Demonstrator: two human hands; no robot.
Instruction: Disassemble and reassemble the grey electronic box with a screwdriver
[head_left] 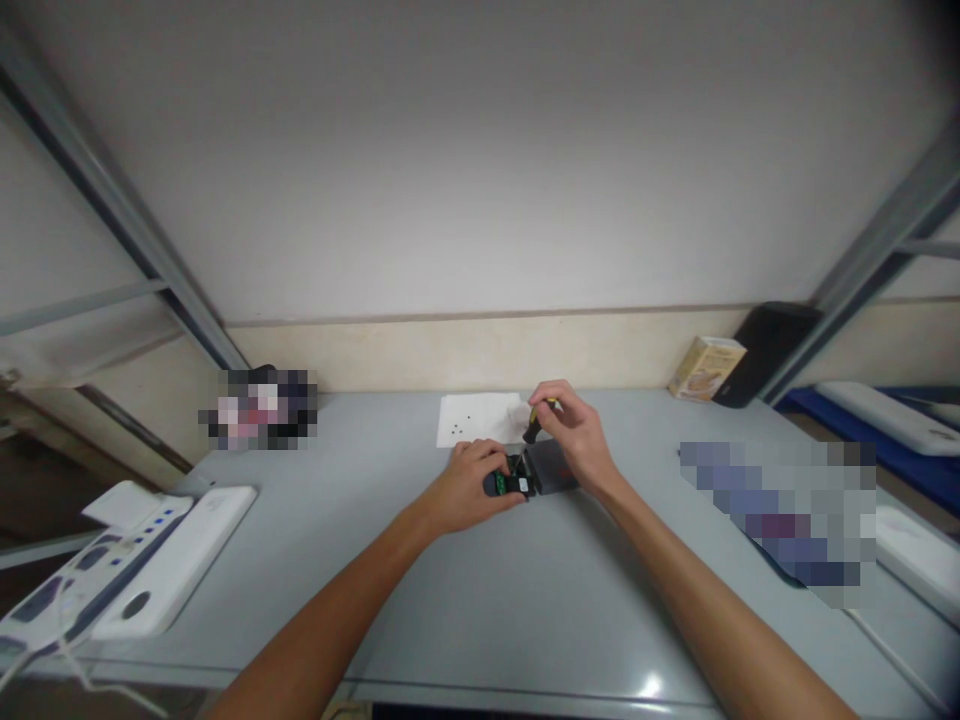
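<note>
Near the middle of the grey table (450, 590), my left hand (471, 485) is closed round a small black device (517, 484) with a green circuit board showing. My right hand (574, 430) grips a yellow and black screwdriver (534, 424), its dark end pointing down and left above the device. The screwdriver's tip is too small to make out. A dark grey flat case (553, 468) lies beside the device, partly under my right hand. Behind my left hand is a white paper (487, 410) with several tiny dark pieces (456, 430) on it.
At the back right, a yellow box (706, 368) leans near a black case (772, 345). A white power strip (180, 560) and cables lie at the left edge. Blurred items sit at the back left and on the right. A wall rises behind the table.
</note>
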